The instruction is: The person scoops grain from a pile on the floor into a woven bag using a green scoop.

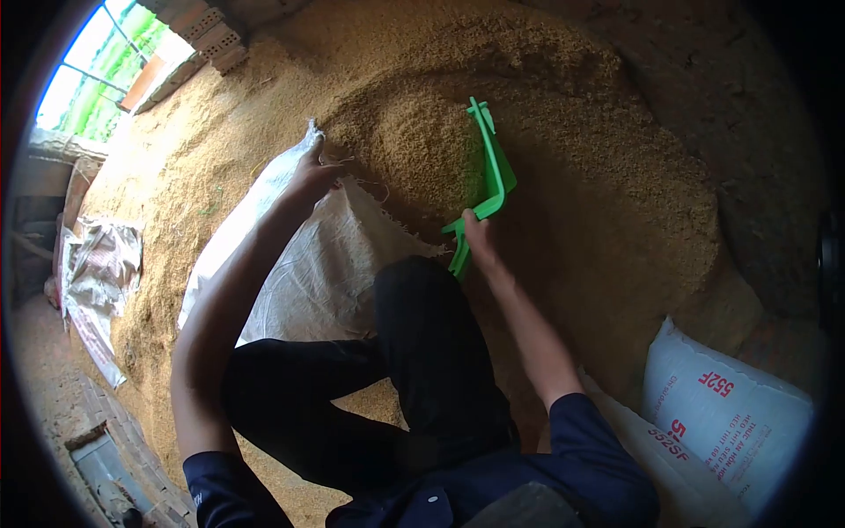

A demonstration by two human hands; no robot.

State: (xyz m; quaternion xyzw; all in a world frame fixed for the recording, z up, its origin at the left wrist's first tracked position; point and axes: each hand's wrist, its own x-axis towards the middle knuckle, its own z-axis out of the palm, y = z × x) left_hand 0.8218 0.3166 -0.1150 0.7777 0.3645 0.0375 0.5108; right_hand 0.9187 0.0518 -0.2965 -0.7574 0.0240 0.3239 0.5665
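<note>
My left hand (pixel 314 179) is closed on the rim of a white woven sack (pixel 319 268), which lies tilted with its mouth turned toward the grain. My right hand (pixel 478 236) is wrapped round the handle of a green plastic scoop (pixel 498 167). The scoop stands on its side against a mound of golden-brown grain (pixel 421 150), just beyond the sack's mouth. My bent knee is between the sack and my right forearm. What the sack holds is hidden from this angle.
The large grain pile (pixel 581 114) spreads all around. At the lower right lie printed white sacks (pixel 704 396). A crumpled white sack (pixel 101 260) rests at the left. Hollow bricks (pixel 211 40) and a barred window (pixel 101 70) are at the upper left.
</note>
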